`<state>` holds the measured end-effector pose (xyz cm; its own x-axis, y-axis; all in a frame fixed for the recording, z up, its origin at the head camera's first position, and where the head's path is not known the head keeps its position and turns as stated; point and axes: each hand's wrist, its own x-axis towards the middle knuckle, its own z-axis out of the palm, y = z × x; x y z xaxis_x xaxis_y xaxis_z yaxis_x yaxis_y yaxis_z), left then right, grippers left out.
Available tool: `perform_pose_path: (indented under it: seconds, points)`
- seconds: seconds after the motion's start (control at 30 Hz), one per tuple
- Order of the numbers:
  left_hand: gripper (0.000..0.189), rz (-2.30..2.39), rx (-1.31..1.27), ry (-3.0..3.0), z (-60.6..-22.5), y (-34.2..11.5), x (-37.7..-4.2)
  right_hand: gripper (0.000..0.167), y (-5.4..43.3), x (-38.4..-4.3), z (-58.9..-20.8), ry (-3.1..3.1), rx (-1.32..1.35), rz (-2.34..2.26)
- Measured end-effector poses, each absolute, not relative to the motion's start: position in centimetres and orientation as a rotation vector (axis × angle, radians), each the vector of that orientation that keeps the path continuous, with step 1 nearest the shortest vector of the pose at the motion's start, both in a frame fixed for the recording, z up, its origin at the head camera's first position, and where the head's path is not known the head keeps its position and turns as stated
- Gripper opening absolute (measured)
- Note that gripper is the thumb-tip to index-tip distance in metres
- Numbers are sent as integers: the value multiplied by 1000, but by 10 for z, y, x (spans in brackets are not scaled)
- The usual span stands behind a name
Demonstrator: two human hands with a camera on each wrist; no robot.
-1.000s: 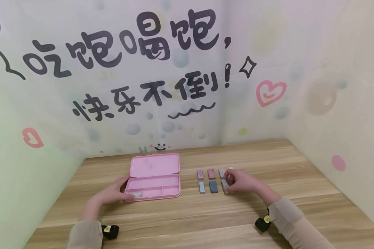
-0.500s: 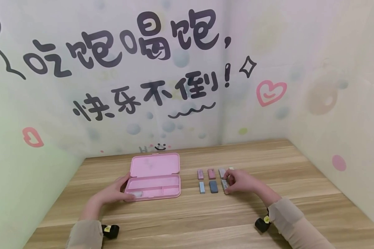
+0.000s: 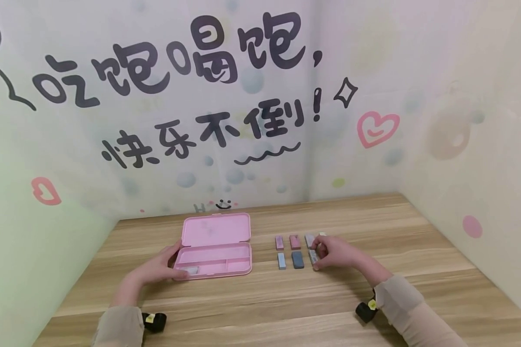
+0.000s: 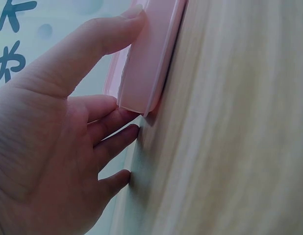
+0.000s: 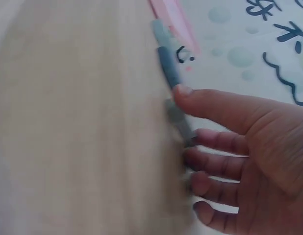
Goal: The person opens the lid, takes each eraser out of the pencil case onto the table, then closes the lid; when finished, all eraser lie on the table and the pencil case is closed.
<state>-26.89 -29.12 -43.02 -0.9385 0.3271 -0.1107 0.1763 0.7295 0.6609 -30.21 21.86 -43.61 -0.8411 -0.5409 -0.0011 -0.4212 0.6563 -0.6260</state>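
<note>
A pink pencil case [image 3: 216,230] lies with its lid folded back on the table. My left hand [image 3: 156,268] holds its left end, thumb on the front wall and fingers round the back in the left wrist view. Inside, a pale eraser [image 3: 192,270] sits in the front left compartment beside my thumb. My right hand [image 3: 340,253] pinches a grey eraser [image 3: 313,257] at the right of the front row, thumb at its near end and index finger at its far end. In the right wrist view the thumb overlaps the dark blue eraser [image 5: 168,66].
Left of my right hand lie light blue [image 3: 281,261], purple [image 3: 279,242] and pink [image 3: 295,242] erasers. A pale lilac one [image 3: 309,240] and a whitish one [image 3: 322,234] sit behind it, partly covered. Printed wall sheets [image 3: 260,183] border the wood-grain table [image 3: 260,308].
</note>
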Motion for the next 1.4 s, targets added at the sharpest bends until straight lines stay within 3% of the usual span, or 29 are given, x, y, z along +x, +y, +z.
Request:
perform_pose_path:
  seconds: [0.3,0.63,0.97,1.4]
  points:
    - [108,1013,395,2722,-431,-294,-265,36,198,-312,-400,2690,-911,-841]
    - [108,1013,396,2728,-432,-299,-262,34,118,-330,-376,2486,-1054,-707]
    - [109,1025,381,2713,-428,-298,-260,35,33,-347,-374,2342,-1301,-664]
    - [111,1025,368,2704,-428,-292,-266,52,-34,-348,-385,2306,-1421,-531]
